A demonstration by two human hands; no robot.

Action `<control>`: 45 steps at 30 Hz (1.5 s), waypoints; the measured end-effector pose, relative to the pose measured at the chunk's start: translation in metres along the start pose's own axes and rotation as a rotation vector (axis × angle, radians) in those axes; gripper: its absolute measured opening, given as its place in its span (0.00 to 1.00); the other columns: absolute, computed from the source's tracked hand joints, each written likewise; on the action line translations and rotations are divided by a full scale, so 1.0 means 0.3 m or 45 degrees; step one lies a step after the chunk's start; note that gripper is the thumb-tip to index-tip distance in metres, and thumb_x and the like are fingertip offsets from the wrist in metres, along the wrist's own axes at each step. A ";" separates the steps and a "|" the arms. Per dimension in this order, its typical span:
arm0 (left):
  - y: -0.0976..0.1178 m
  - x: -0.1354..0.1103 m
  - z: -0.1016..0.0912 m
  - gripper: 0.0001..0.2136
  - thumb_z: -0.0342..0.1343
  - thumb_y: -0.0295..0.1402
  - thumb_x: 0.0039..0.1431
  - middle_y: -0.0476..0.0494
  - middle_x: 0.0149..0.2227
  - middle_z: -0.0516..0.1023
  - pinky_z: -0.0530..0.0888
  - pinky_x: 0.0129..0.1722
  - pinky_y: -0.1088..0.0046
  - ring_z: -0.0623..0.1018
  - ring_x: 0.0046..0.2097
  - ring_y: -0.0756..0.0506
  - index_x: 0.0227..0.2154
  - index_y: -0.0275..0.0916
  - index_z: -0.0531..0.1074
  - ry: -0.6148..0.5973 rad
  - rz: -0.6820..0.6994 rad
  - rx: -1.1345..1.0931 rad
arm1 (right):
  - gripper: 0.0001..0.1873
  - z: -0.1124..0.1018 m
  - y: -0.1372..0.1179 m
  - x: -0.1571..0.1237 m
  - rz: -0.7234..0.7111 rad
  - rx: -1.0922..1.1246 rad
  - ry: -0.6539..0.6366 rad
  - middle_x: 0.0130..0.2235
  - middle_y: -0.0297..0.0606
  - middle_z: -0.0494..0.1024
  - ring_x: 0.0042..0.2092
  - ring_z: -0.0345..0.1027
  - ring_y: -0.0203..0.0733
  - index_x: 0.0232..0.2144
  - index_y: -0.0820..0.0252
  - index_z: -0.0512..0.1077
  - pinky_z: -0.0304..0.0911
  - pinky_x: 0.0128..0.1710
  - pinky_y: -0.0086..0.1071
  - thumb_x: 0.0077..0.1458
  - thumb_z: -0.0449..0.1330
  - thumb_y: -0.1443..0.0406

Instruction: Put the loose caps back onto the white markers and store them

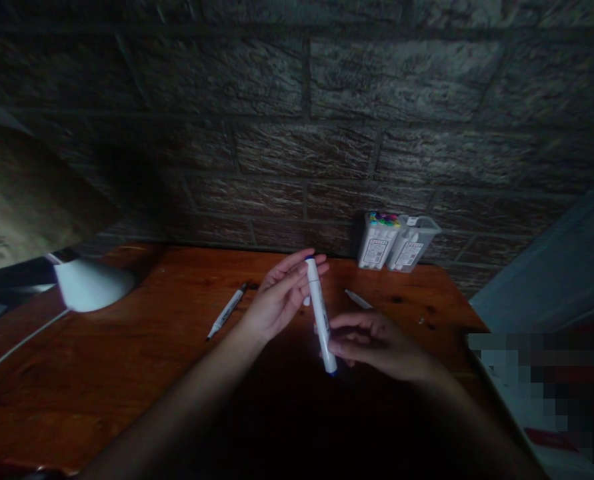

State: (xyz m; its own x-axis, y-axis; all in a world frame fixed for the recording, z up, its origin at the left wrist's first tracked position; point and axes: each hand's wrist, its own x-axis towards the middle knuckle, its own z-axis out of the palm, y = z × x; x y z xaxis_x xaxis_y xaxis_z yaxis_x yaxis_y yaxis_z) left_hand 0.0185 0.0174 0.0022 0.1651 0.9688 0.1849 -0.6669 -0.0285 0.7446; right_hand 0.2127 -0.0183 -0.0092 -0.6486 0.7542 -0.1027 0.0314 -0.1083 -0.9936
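A white marker (319, 310) with blue ends slants between my hands above the table. My left hand (281, 293) pinches its upper end, thumb in front and fingertips behind. Lower down, my right hand (377, 341) grips the barrel between thumb and fingers. A small white piece (307, 301), perhaps a cap, shows near my left fingers, partly hidden. To the left of my left hand, another white marker (227, 310) with a dark tip lies on the wooden table (151, 347). Just beyond my right hand lies a further white marker (357, 298), its near end hidden.
A clear case (377, 245) full of colourful-capped markers stands against the brick wall (301, 153). Beside it is a second clear case (411, 248) with fewer pens. At the left stand a white lamp base (94, 288) with its cord and a large brown shade (31, 200).
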 end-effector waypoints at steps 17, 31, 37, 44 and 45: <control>-0.002 -0.008 0.003 0.10 0.62 0.24 0.55 0.43 0.44 0.83 0.74 0.53 0.68 0.82 0.47 0.45 0.40 0.38 0.78 -0.071 -0.053 -0.012 | 0.12 0.014 -0.009 -0.010 -0.004 -0.064 -0.014 0.32 0.31 0.73 0.32 0.66 0.34 0.36 0.56 0.75 0.60 0.33 0.29 0.50 0.69 0.58; -0.004 -0.011 -0.007 0.13 0.66 0.28 0.53 0.41 0.44 0.83 0.78 0.43 0.73 0.83 0.43 0.44 0.43 0.40 0.79 -0.047 -0.020 0.186 | 0.14 -0.009 -0.003 0.007 -0.098 -0.011 0.099 0.31 0.31 0.73 0.32 0.63 0.34 0.38 0.54 0.78 0.58 0.33 0.29 0.50 0.68 0.55; -0.013 -0.013 -0.011 0.13 0.68 0.27 0.50 0.41 0.42 0.84 0.77 0.40 0.76 0.83 0.40 0.46 0.41 0.40 0.79 -0.004 -0.023 0.243 | 0.18 0.005 0.011 0.020 -0.087 -0.043 0.143 0.29 0.31 0.73 0.31 0.65 0.34 0.37 0.56 0.78 0.60 0.32 0.29 0.48 0.69 0.52; -0.030 -0.022 -0.005 0.12 0.66 0.28 0.53 0.40 0.43 0.84 0.76 0.42 0.73 0.82 0.43 0.45 0.41 0.41 0.80 -0.106 0.004 0.400 | 0.19 0.013 -0.003 0.021 -0.149 -0.109 0.209 0.28 0.33 0.75 0.30 0.69 0.34 0.38 0.59 0.77 0.62 0.30 0.28 0.56 0.62 0.50; -0.030 -0.021 -0.005 0.12 0.66 0.28 0.53 0.40 0.42 0.84 0.76 0.42 0.73 0.82 0.42 0.45 0.41 0.41 0.80 -0.099 0.016 0.416 | 0.19 0.011 -0.005 0.021 -0.156 -0.129 0.219 0.27 0.33 0.75 0.29 0.68 0.34 0.38 0.59 0.78 0.61 0.30 0.27 0.56 0.62 0.50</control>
State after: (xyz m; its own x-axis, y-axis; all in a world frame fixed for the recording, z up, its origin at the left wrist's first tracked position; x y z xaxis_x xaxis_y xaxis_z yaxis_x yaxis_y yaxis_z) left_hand 0.0223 0.0121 -0.0067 0.2216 0.9464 0.2348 -0.4029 -0.1304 0.9059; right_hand 0.2061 -0.0155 -0.0082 -0.5131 0.8581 0.0209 0.0427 0.0499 -0.9978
